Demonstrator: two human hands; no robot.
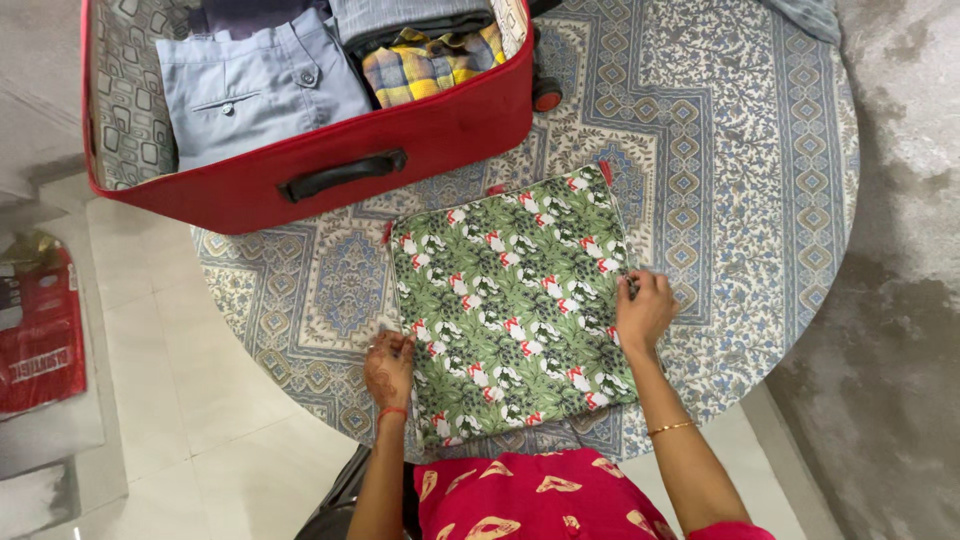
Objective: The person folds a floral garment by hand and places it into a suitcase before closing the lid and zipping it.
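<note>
Far out past the left fingers, on the floor, lies a red plastic bag (38, 330), and up beyond them an open red suitcase (330, 150) sits on the round table, packed with folded grey trousers (255, 85) and a yellow checked shirt (425, 65). The left hand (388, 368) rests with its fingers curled and pressed down on the left edge of a folded green floral cloth (515, 305); they pin the edge rather than grip it, and whether any tip is tucked under the fold cannot be told. The cloth lies flat as a squarish packet between the two hands, just below the suitcase, on a blue patterned tablecloth (720, 150) that covers the table. The right hand (645, 308) sits at the cloth's right edge, fingers bent and pinching lightly at the hem, the thumb hidden beneath them. To square the fold well, I judge both sets of fingers should keep the edges taut and level, smoothing outward from the middle so no ridge is trapped, with the corners matched before any pressure goes on. Right of the right fingers the tablecloth runs to the table rim, then grey floor (900, 300).
</note>
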